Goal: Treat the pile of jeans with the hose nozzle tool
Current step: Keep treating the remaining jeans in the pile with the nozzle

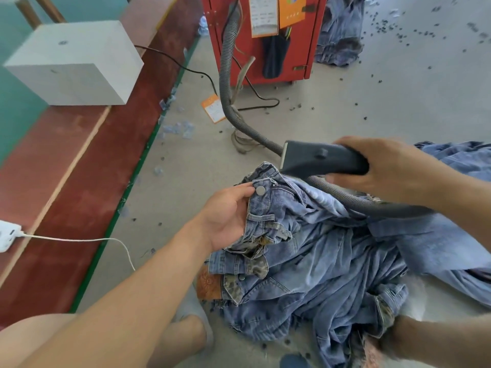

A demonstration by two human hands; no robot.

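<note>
A pile of light blue jeans (318,264) lies on the grey floor in front of me. My left hand (225,216) grips the waistband of the top pair, thumb beside its metal button (260,190). My right hand (382,168) holds the dark grey hose nozzle tool (318,159) just above that waistband, its flat mouth facing left. A grey ribbed hose (231,83) runs from the nozzle under my right hand and curves back to the red machine (265,38).
More jeans (340,35) are heaped behind the red machine, and another pair (457,158) lies at the right. A white box (74,62) sits on the red strip at the left. A black cable (186,67), a white cable (79,239) and dark scraps lie on the floor.
</note>
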